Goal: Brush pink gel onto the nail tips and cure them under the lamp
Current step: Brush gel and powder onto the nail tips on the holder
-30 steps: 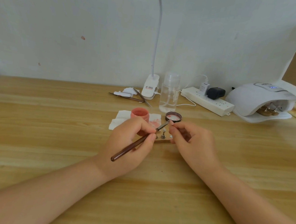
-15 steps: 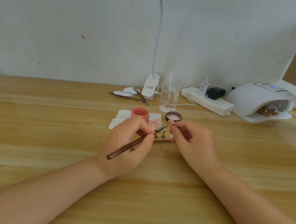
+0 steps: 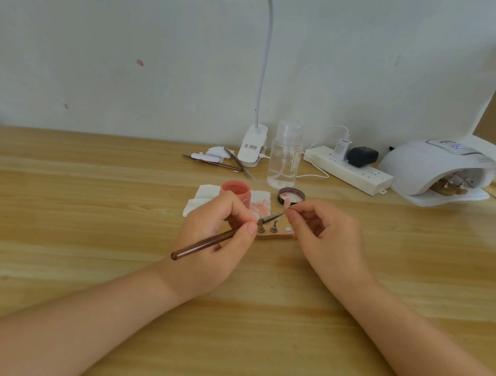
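The left hand (image 3: pixel 217 239) grips a brown brush (image 3: pixel 220 239), its tip touching a pink nail tip (image 3: pixel 287 203) pinched by the right hand (image 3: pixel 326 241) above the table (image 3: pixel 56 215). Farther back stands the pink gel jar (image 3: pixel 236 190) — half hidden. The clip lamp's (image 3: pixel 252 150) label is too small to read — the curing lamp (image 3: pixel 436 172) sits far right.

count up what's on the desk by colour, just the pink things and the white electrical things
Pink: 3 - gel pot, nail tip held by the right hand, smeared lid
White electrical: 4 - curing lamp, power strip, plug-in charger, desk lamp clip
Total: 7
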`<state>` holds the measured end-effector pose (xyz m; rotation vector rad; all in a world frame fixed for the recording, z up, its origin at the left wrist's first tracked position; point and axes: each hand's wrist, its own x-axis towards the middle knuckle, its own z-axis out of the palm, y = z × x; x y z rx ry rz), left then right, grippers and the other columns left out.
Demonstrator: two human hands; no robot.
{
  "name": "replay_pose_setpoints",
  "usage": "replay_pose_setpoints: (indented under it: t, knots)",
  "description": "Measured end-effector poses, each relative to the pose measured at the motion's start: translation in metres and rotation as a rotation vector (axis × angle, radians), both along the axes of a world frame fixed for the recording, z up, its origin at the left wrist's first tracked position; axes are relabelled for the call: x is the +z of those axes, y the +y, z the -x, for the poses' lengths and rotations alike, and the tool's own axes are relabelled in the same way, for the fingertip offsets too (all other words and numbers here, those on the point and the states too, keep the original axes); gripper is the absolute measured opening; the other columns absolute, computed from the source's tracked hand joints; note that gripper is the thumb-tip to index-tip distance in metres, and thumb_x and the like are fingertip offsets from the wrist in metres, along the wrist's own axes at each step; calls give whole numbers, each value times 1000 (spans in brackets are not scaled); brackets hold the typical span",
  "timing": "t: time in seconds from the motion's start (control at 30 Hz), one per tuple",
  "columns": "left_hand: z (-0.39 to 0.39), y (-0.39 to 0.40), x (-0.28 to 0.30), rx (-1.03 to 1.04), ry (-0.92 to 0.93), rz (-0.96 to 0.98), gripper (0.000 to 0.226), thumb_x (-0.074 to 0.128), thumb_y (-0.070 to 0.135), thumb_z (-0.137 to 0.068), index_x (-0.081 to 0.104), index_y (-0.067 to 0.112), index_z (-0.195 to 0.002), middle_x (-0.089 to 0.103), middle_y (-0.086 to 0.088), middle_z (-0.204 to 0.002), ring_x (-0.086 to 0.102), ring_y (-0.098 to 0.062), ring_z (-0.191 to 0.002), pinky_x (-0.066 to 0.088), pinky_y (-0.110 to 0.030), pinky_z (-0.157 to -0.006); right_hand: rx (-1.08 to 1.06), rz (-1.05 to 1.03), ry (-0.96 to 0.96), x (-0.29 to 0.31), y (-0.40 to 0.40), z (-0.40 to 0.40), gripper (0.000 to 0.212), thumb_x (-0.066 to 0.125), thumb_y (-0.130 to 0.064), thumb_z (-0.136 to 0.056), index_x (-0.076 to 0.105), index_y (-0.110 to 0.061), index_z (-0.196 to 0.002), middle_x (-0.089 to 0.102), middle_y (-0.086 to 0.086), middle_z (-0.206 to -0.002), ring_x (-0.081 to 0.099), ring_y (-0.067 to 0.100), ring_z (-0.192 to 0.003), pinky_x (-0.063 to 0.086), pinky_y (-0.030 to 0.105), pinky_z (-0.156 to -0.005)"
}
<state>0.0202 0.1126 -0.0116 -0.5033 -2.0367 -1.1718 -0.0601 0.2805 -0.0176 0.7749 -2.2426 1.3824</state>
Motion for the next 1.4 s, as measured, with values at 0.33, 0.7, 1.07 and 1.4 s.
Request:
replay_pose_setpoints:
  t: [0.33,0.7,1.07,1.4]
  knots:
    - [4,3,-2,29,-28,-14,20,62,10,-85,59,27,-95,65,13,-102,59,4,-107,43,-9,-88,-12,-15,35,1,-2,0,9,69,-18,-84,69,-26,-84,63,-17,-69,58,0,-69,44,11,-60]
    - [-1,0,1,4,17,12,11,53,19,-83,57,9,-80,59,3,-77,56,-8,-74,43,-12,-69,-32,-30,2,3,-1,-3,4,67,-18,-86,70,-20,-88,63,-14,-71,58,-1,-73,44,9,-62]
    - [-2,5,2,35,-102,-15,5,59,12,-90,61,14,-85,67,16,-86,61,7,-87,40,-4,-75,7,-4,-30,3,-1,-3,4,67,-18,-86,69,-21,-87,63,-12,-70,58,1,-68,47,15,-62]
    - [-1,7,2,-36,-127,-226,5,53,43,-86,58,44,-86,67,9,-86,61,-23,-111,49,-40,-91,48,56,-36,3,-2,-5,23,67,-17,-86,60,-38,-81,63,-13,-70,58,3,-66,47,15,-60]
